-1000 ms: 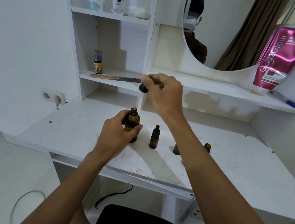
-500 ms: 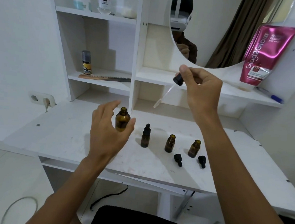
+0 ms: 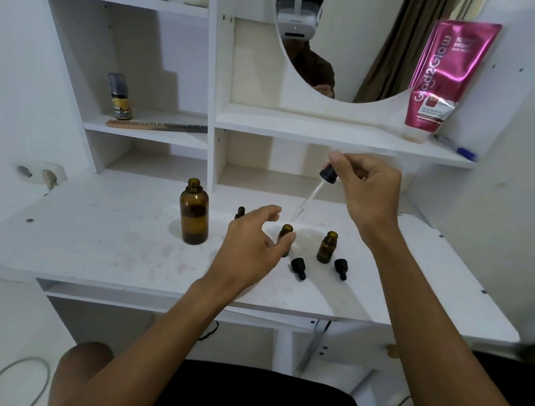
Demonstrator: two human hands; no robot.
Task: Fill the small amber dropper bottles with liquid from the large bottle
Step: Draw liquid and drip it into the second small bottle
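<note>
Head view: The right hand [image 3: 369, 191] pinches the black bulb of the dropper [image 3: 312, 196]. Its glass tube slants down toward the left hand [image 3: 246, 249], with the tip just above and beside the open small amber bottle [image 3: 285, 230]. The left hand is spread and holds nothing. Its thumb lies in front of that bottle; contact cannot be confirmed. The bottle stands upright between the hands, nearer the left. The large bottle [image 3: 193, 216] stands uncapped beyond the left hand. Next requirement, as judged: steady the bottle and centre the tip over its neck.
</note>
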